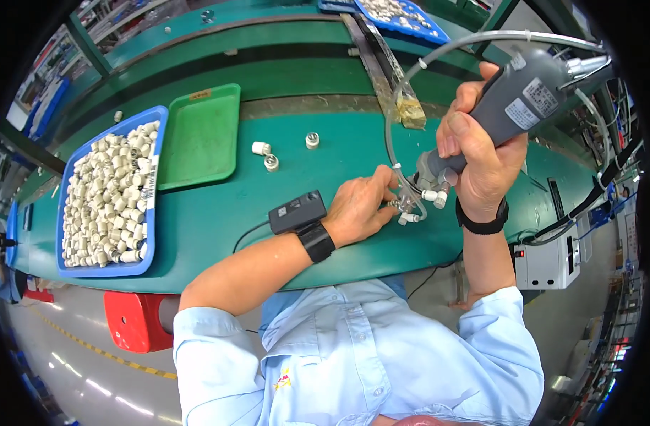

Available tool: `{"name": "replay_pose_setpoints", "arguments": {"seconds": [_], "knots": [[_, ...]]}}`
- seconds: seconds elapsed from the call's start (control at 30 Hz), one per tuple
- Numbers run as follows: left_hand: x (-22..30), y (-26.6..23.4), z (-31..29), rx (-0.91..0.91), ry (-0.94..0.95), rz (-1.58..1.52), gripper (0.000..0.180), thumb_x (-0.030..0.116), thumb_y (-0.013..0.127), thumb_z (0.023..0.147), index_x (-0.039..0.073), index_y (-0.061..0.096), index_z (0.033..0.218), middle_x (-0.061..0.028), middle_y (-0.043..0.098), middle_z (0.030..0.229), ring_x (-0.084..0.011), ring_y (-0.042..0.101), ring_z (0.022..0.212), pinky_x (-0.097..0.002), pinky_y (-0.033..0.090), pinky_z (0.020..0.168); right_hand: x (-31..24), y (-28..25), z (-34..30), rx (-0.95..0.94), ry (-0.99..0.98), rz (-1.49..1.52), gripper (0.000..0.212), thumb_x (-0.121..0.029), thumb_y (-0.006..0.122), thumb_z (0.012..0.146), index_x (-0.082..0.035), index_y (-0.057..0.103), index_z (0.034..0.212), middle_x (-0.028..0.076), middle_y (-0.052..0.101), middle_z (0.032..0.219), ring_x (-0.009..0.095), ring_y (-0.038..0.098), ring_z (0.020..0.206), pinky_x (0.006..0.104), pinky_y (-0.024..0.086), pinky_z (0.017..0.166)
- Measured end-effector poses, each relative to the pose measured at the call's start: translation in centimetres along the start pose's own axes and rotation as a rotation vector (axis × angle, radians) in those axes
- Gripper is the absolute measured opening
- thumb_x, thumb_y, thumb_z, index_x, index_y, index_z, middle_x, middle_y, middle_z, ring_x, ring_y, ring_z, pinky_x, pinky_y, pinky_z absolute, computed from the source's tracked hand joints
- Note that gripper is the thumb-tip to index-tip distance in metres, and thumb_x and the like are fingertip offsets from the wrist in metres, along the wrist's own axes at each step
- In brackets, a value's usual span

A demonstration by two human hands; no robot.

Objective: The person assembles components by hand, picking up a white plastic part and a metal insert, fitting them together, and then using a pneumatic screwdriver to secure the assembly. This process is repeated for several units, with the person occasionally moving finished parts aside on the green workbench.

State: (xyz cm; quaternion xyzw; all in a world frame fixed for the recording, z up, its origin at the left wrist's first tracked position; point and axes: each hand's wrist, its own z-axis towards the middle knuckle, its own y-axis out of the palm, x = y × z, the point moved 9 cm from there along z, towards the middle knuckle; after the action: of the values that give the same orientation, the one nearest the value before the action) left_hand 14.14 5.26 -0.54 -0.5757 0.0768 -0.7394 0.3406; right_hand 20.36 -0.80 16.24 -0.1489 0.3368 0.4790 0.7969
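Note:
My right hand (pixel 484 156) is wrapped around a grey powered screwdriver (pixel 527 96), with clear hoses and white elbow fittings (pixel 431 196) around its nose. The tool slants down to the left, its tip close to the fingers of my left hand (pixel 354 207). That hand rests on the green bench top, thumb and fingers bent together in a pinch; whatever they hold is hidden by the fingers and the tool nose. Beyond it stand three small white cylindrical parts with metal inside: one alone (pixel 312 140), and a pair, one lying (pixel 261 148) and one upright (pixel 271 163).
On the left a blue tray (pixel 110 271) is heaped with white cylindrical parts, beside a green tray (pixel 200 135). A black box (pixel 297 211) with a cable sits by my left wrist. A red stool (pixel 137 321) stands below the bench; a white machine (pixel 548 263) is at right.

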Motion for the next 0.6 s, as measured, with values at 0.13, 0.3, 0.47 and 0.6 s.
{"name": "replay_pose_setpoints", "arguments": {"seconds": [0.13,0.3,0.47,0.6], "knots": [[-0.3,-0.1,-0.2,0.041,0.04,-0.023,0.041,0.006,0.069,0.074,0.005,0.044,0.106,-0.0127,0.068,0.086,-0.034,0.063,0.079,-0.0428,0.048,0.068,-0.2,-2.3,0.2,0.168,0.046,-0.019,0.052,0.003,0.058,0.082,0.002,0.039,0.131,0.009,0.055,0.099,0.01,0.05,0.059,0.025,0.043,0.051],[0.0,-0.4,-0.5,0.101,0.086,0.075,0.034,0.008,0.067,0.076,0.005,0.052,0.106,-0.0112,0.067,0.088,-0.0307,0.061,0.081,-0.0405,0.046,0.07,-5.5,-8.4,3.1,0.239,-0.109,-0.055,0.047,0.0,0.058,0.086,0.001,0.041,0.129,0.008,0.056,0.102,0.009,0.05,0.063,0.0239,0.043,0.055],[-0.3,-2.5,0.4,0.121,0.154,0.523,0.018,0.008,0.064,0.075,0.006,0.063,0.093,-0.011,0.067,0.091,-0.0298,0.057,0.099,-0.0424,0.042,0.084,-7.1,-11.9,3.2,0.257,-0.058,-0.214,0.043,-0.004,0.059,0.088,0.001,0.043,0.128,0.007,0.057,0.099,0.008,0.05,0.065,0.0232,0.043,0.057],[-1.6,-6.0,0.6,0.363,0.215,0.675,0.013,0.005,0.063,0.072,0.006,0.065,0.085,-0.0159,0.064,0.101,-0.0344,0.052,0.108,-0.0466,0.039,0.091,-6.3,-13.3,2.4,0.296,-0.004,-0.274,0.043,-0.007,0.061,0.089,0.0,0.044,0.128,0.006,0.058,0.097,0.008,0.05,0.065,0.0231,0.042,0.057]]}}
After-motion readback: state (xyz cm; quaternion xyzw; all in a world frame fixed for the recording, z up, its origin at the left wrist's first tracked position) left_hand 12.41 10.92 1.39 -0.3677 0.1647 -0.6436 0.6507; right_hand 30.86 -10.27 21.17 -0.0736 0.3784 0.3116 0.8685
